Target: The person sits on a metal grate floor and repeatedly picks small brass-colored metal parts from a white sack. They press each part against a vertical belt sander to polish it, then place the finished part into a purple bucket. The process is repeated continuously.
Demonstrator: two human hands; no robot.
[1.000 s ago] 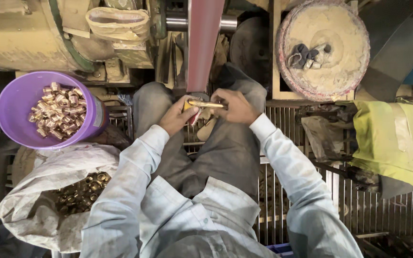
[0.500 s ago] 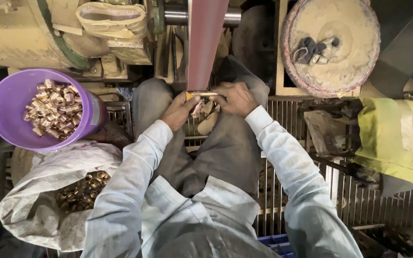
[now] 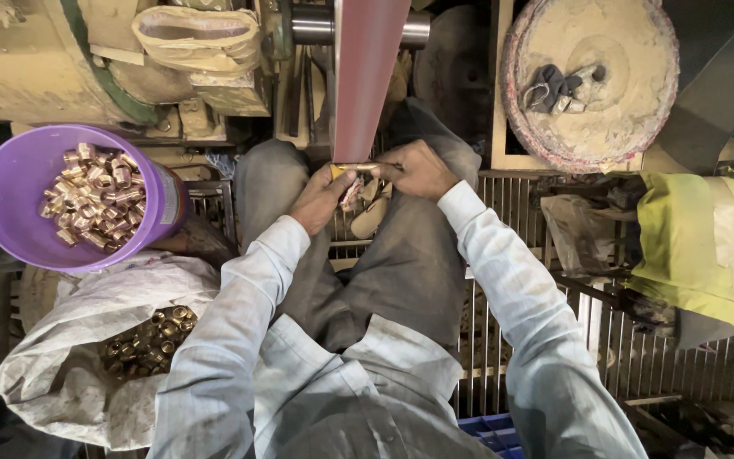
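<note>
A small brass tube [image 3: 352, 168] is held crosswise against the lower end of a reddish sanding belt [image 3: 369, 72]. My left hand [image 3: 320, 200] grips its left end and my right hand [image 3: 418, 170] grips its right end. Both hands sit above my knees in grey trousers. To the left, a purple bucket [image 3: 10, 229] holds several shiny brass pieces [image 3: 95, 195]. Below it, an open white sack [image 3: 70, 357] holds several duller brass pieces [image 3: 148, 340].
The belt runs over a steel roller [image 3: 316, 25] on a dusty machine. A round dusty disc [image 3: 592, 76] with a dark rag lies at upper right. A yellow-green cloth [image 3: 707, 246] lies right. A metal grate [image 3: 537, 340] covers the floor.
The view has shifted slightly. My hands have kept the brass tube pressed on the belt and have drawn a little closer together around it.
</note>
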